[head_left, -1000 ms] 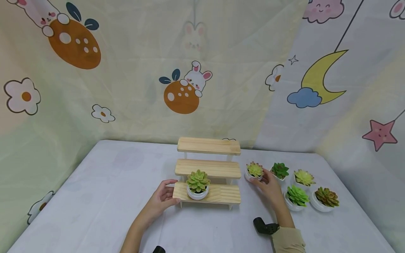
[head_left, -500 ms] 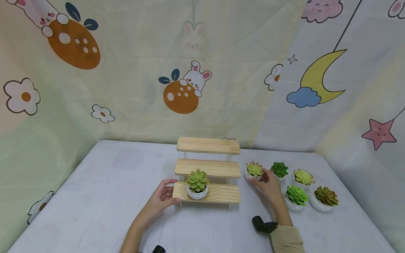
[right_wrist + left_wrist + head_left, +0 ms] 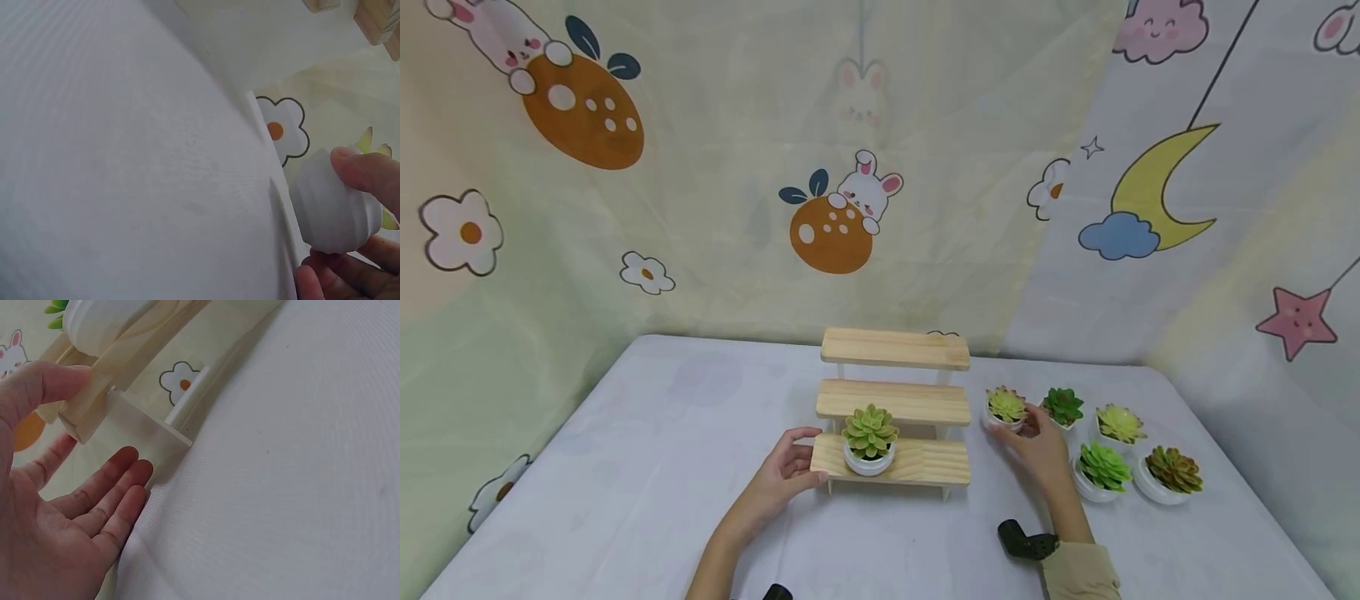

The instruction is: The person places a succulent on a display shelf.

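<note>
A three-tier wooden display stand (image 3: 895, 402) stands mid-table, its steps rising toward the back. My left hand (image 3: 778, 475) pinches the left end of its lowest step; in the left wrist view the thumb (image 3: 56, 381) lies on the plank (image 3: 97, 403) while the other fingers spread below and beside it. On that step, left of centre, sits a green succulent in a white pot (image 3: 869, 442). Right of the stand, my right hand (image 3: 1041, 446) holds a second potted succulent (image 3: 1005, 406), pale green with reddish tips, thumb and fingers around its ribbed white pot (image 3: 331, 206).
Several more potted succulents stand at the right: a dark green one (image 3: 1063, 406), a pale yellow-green one (image 3: 1120, 423), a bright green one (image 3: 1103, 467) and a reddish-brown one (image 3: 1172, 471). A printed cloth (image 3: 722, 167) hangs behind the white-covered table (image 3: 647, 483).
The head view has tilted very slightly. Both hands, the stand and the succulents keep their places.
</note>
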`<state>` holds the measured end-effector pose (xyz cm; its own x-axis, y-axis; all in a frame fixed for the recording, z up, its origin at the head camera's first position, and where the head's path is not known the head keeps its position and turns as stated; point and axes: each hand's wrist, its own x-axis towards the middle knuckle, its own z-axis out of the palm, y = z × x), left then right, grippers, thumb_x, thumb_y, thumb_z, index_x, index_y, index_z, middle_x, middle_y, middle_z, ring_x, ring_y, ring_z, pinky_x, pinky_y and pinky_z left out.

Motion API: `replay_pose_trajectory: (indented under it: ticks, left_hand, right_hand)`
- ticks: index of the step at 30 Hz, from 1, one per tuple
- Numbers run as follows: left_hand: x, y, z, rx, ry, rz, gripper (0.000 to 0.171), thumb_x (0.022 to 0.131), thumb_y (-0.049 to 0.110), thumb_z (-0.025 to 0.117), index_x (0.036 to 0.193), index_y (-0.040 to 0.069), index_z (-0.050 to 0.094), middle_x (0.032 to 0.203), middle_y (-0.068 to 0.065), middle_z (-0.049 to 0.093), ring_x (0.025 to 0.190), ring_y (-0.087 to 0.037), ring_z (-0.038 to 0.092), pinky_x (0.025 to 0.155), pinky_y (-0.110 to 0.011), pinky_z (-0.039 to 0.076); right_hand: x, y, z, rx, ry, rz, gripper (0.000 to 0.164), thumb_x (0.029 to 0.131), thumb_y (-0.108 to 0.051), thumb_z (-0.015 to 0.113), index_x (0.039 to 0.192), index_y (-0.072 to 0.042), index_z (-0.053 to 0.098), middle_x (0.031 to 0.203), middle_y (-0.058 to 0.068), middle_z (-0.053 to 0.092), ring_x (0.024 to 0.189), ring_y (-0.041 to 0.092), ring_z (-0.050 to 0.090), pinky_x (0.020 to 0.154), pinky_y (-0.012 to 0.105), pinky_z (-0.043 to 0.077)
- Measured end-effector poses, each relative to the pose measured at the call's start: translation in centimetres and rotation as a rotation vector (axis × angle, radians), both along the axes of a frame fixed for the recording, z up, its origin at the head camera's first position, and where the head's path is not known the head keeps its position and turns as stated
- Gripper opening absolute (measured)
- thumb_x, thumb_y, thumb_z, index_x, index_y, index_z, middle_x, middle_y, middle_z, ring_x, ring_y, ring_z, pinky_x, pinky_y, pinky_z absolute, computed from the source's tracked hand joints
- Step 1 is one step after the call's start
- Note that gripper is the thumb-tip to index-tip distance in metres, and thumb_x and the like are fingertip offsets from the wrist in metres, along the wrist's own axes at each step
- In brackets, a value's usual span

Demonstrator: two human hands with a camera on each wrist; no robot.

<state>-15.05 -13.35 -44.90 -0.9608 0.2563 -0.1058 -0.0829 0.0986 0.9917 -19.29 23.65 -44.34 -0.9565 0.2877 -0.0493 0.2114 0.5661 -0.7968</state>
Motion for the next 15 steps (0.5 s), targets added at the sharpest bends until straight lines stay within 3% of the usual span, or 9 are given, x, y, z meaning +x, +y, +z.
replay_pose_trajectory:
  ticks: [6,15]
  left_hand:
    - [0.0,0.0,-0.1,0.004,0.006,-0.006,0.063,0.081,0.014,0.07,0.134,0.012,0.037,0.121,-0.019,0.053,0.104,-0.021,0.057,0.083,-0.026,0.049]
    - [0.0,0.0,0.0,0.002,0.005,0.003,0.063,0.081,0.013,0.07,0.135,0.012,0.037,0.121,-0.019,0.053,0.104,-0.021,0.057,0.083,-0.027,0.049]
  right_hand:
    - [0.5,0.4,0.8,0.0,0.003,-0.011,0.087,0.079,-0.046,0.07,0.142,-0.001,0.03,0.131,0.021,0.046,0.115,0.031,0.048,0.089,0.042,0.042]
    - [1.7,0.2,4.0,-0.02,-0.008,0.013,0.091,0.077,-0.05,0.071,0.143,-0.006,0.027,0.134,0.016,0.042,0.114,0.026,0.044,0.075,0.026,0.041]
